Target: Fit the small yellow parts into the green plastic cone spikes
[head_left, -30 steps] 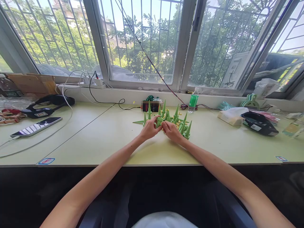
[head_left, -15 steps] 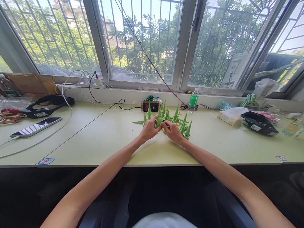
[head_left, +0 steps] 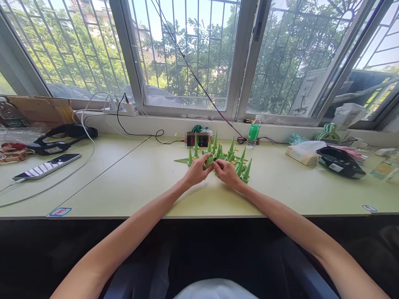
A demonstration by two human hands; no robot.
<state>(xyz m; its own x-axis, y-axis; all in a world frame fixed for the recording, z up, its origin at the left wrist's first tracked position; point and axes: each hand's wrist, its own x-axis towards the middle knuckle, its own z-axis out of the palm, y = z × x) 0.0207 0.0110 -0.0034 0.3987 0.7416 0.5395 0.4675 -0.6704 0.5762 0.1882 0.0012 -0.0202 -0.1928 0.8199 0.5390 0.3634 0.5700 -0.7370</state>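
Sunlit barred windows run behind a long pale bench (head_left: 131, 182), and right at its middle sits a cluster of green cone-shaped spikes (head_left: 232, 160), most standing tip-up, one lying flat at the left end. Both hands are in there: the left hand (head_left: 197, 171) and the right hand (head_left: 227, 172) meet at the near edge of the pile, fingers curled and pinched together around one small green spike piece (head_left: 211, 160). Exactly how each finger grips is too small to make out, but both hands are closed on it.

Risks, as I read it: those upright spikes stand just beside the knuckles, so a quick twist or pull could knock neighbours over and scatter them across the bench. Tiny yellow bits lie among the cones; a jolt might send them rolling off. A slip of the pinch could drop the piece back into the pile. Behind, a water bottle (head_left: 254, 132) stands near the back edge, well clear for now, and a phone (head_left: 46, 166) lies far off to the left.
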